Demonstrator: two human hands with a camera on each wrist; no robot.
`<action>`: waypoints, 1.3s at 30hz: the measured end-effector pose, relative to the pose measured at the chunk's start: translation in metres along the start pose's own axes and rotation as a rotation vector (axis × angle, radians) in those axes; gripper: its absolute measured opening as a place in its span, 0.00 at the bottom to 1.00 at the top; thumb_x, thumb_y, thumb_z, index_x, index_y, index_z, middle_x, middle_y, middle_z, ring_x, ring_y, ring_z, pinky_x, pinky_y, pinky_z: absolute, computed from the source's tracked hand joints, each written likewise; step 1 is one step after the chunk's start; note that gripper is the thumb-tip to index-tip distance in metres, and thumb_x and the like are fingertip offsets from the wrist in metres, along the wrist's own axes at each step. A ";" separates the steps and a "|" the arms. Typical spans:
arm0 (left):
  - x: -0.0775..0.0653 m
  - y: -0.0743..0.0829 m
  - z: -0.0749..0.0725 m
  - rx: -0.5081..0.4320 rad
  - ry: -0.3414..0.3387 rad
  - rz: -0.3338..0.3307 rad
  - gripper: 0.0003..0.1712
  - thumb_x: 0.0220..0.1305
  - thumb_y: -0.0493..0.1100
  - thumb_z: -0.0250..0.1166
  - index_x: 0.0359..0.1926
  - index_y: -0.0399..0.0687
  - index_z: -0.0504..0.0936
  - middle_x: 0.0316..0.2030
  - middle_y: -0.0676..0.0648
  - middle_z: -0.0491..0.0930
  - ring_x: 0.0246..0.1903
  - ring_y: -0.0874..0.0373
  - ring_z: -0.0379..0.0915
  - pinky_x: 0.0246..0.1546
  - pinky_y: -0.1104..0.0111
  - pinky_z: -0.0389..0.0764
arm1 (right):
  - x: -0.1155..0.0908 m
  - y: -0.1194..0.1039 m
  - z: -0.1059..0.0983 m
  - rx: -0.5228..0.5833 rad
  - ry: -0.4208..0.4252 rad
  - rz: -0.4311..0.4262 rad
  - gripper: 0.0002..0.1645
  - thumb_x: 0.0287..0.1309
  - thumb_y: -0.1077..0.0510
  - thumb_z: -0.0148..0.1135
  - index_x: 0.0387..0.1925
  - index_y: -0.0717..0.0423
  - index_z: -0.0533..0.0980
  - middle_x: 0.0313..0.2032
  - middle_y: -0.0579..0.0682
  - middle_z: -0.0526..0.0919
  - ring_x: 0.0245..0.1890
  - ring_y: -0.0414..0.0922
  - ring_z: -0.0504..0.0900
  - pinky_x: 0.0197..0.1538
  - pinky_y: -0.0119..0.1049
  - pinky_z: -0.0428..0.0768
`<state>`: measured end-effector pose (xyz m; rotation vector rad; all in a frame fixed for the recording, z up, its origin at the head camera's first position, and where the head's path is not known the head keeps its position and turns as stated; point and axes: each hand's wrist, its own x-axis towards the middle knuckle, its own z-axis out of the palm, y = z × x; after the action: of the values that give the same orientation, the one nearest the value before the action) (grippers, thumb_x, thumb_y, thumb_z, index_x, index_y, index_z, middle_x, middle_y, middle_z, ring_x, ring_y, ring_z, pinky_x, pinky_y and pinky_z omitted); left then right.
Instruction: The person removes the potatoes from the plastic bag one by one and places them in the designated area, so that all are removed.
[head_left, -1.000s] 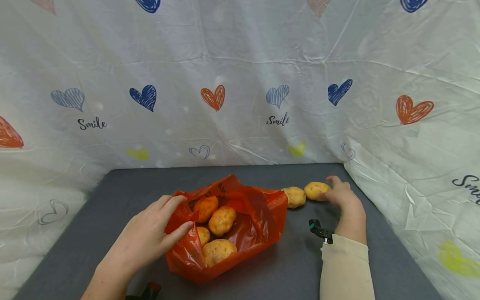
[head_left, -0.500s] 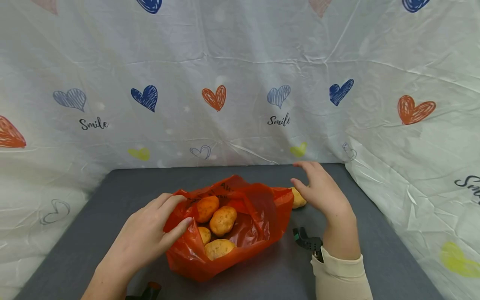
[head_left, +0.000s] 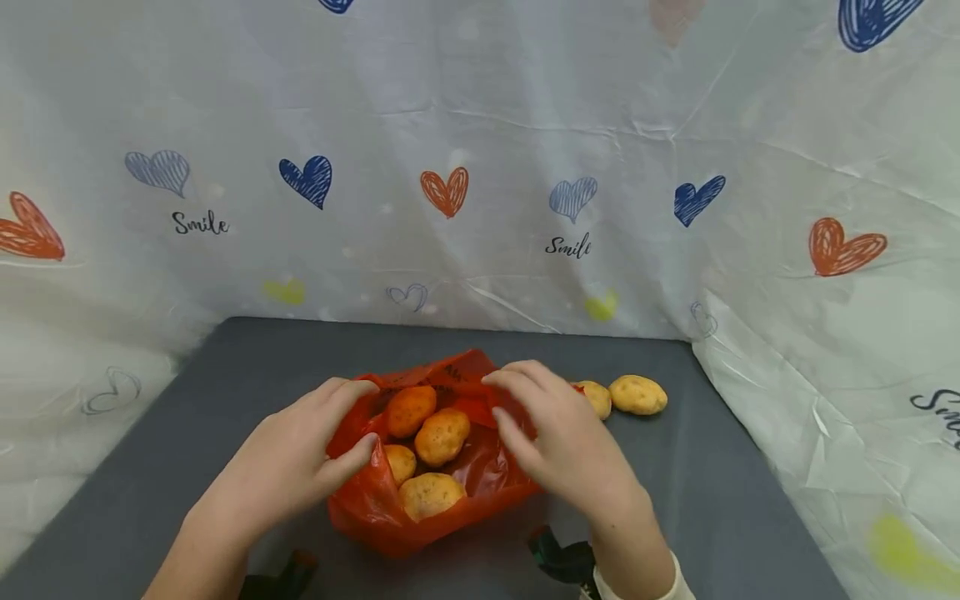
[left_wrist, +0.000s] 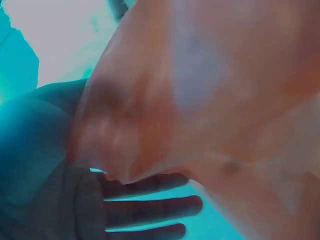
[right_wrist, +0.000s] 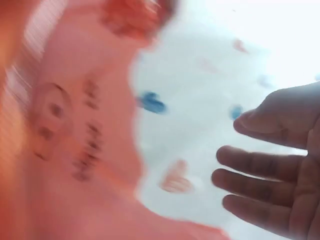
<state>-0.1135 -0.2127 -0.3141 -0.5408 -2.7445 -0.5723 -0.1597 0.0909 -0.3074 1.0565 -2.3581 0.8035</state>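
An orange-red plastic bag (head_left: pixel 401 537) lies on the dark table with its mouth spread wide. Several potatoes (head_left: pixel 442 437) sit inside it. My left hand (head_left: pixel 292 458) rests against the bag's left rim, thumb and fingers spread apart. In the left wrist view, the bag film (left_wrist: pixel 145 100) covers part of that hand, and its visible fingers (left_wrist: pixel 155 212) are straight. Over the bag's right side is my right hand (head_left: pixel 562 437), fingers apart and holding nothing. The right wrist view shows the fingers (right_wrist: pixel 260 190) apart from the printed bag film (right_wrist: pixel 95 115).
Outside the bag, a potato (head_left: pixel 638 394) lies at the back right. Another potato (head_left: pixel 597 398) beside it is partly hidden by the right hand and bag. A white sheet with printed hearts (head_left: pixel 487 250) hangs behind the dark table (head_left: pixel 292 358).
My right hand has left the far potato and moved left to the bag's right side. My left hand stays at the left rim. The head view has tilted slightly.
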 end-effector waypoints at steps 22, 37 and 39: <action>-0.017 0.030 0.014 -0.050 0.043 -0.172 0.14 0.66 0.56 0.72 0.39 0.58 0.76 0.37 0.60 0.73 0.31 0.65 0.67 0.32 0.67 0.73 | -0.042 0.005 0.098 0.089 -0.748 0.228 0.33 0.46 0.43 0.83 0.53 0.45 0.80 0.41 0.36 0.80 0.40 0.33 0.77 0.46 0.37 0.78; 0.016 0.009 0.000 -0.056 -0.059 -0.188 0.14 0.68 0.51 0.70 0.37 0.54 0.73 0.34 0.54 0.71 0.26 0.59 0.65 0.29 0.63 0.69 | -0.016 0.018 0.057 0.160 -0.555 0.114 0.32 0.60 0.46 0.75 0.61 0.55 0.78 0.51 0.45 0.84 0.50 0.39 0.81 0.55 0.39 0.78; 0.018 0.006 0.000 -0.055 -0.070 -0.196 0.14 0.68 0.51 0.70 0.37 0.54 0.73 0.34 0.53 0.71 0.26 0.58 0.65 0.29 0.62 0.69 | -0.013 0.017 0.047 0.170 -0.524 0.106 0.33 0.63 0.44 0.71 0.64 0.55 0.77 0.52 0.45 0.84 0.50 0.39 0.80 0.55 0.40 0.79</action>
<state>-0.1271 -0.2028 -0.3058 -0.3114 -2.8760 -0.6886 -0.1721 0.0760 -0.3558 1.3555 -2.8390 0.8583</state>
